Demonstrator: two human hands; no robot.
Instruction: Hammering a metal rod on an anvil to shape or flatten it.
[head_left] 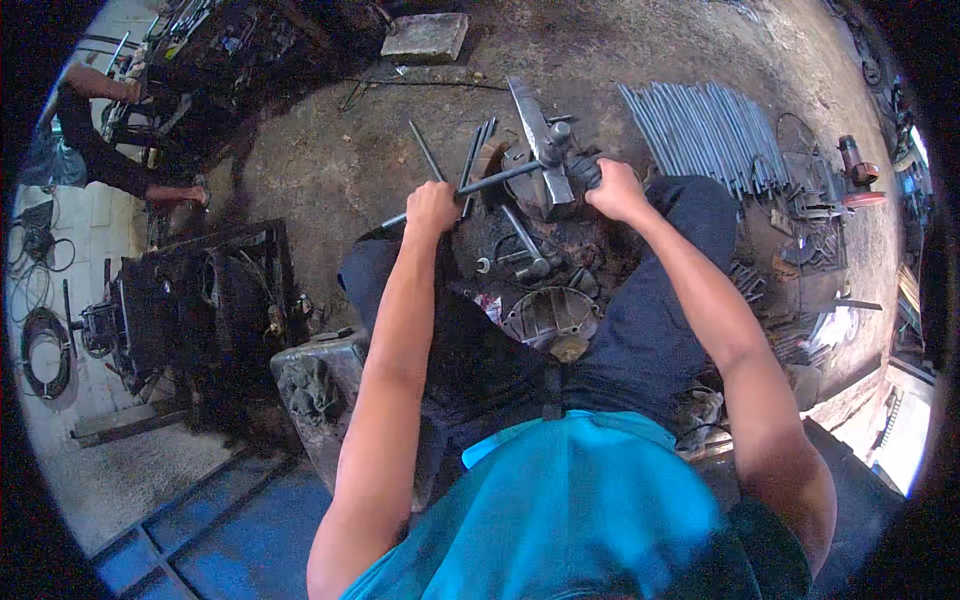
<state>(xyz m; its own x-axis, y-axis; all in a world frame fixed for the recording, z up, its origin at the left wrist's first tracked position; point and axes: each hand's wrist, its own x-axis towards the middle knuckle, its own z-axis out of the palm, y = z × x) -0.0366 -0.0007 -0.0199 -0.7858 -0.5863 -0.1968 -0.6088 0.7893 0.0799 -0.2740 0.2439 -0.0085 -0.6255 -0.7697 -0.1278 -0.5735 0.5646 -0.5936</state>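
Observation:
My left hand [433, 207] is closed around a thin metal rod [500, 178], which sticks out on both sides of the fist. The rod's far end reaches a pale flat metal bar [530, 110] standing out from a block on the floor. My right hand [617, 190] is wrapped round the dark grip of what looks like a hammer [559, 140], its steel head at the bar and rod end. Between my knees lie a second hammer [525, 235], an open-end wrench [484, 265] and a round metal housing [552, 315]. Several loose rods [476, 160] lie past my left hand.
A wide row of metal rods [700, 135] lies at the far right, near an angle grinder [860, 175] with a red disc. Dark machinery [200, 310] stands at left. Another person's leg [110, 150] shows at far left. A grey block [425, 38] lies at the back.

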